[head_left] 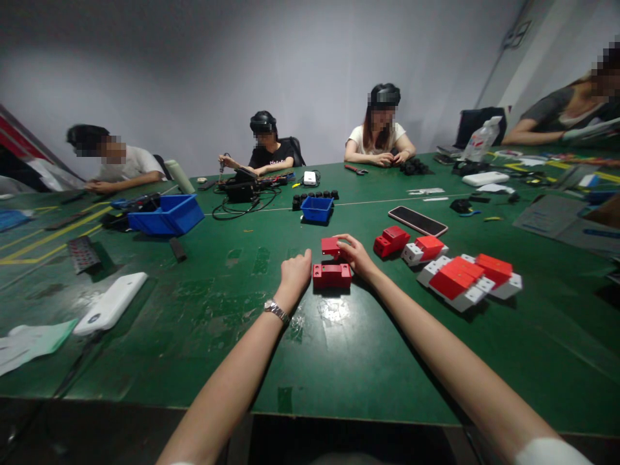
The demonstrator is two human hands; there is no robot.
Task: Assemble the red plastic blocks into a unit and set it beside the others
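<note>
Straight in front of me, a red plastic housing (332, 278) with round holes in its front face rests on the green table. Behind its top edge is a smaller red plastic block (330, 246), pinched at its right end by the fingers of my right hand (357, 257). My left hand (294, 274) is beside the housing's left end, curled closed with the thumb raised. Its fingertips are hidden, so whatever they hold does not show. To the right sit a red block (391, 241) and several red-and-white modules (458, 281).
A phone (418, 221) lies behind the modules. Beyond my hands stands a small blue bin (317, 209) near black parts; a larger blue bin (167, 215) is left. A white power bank (112, 302) with a cable lies front left. Several people sit around the table.
</note>
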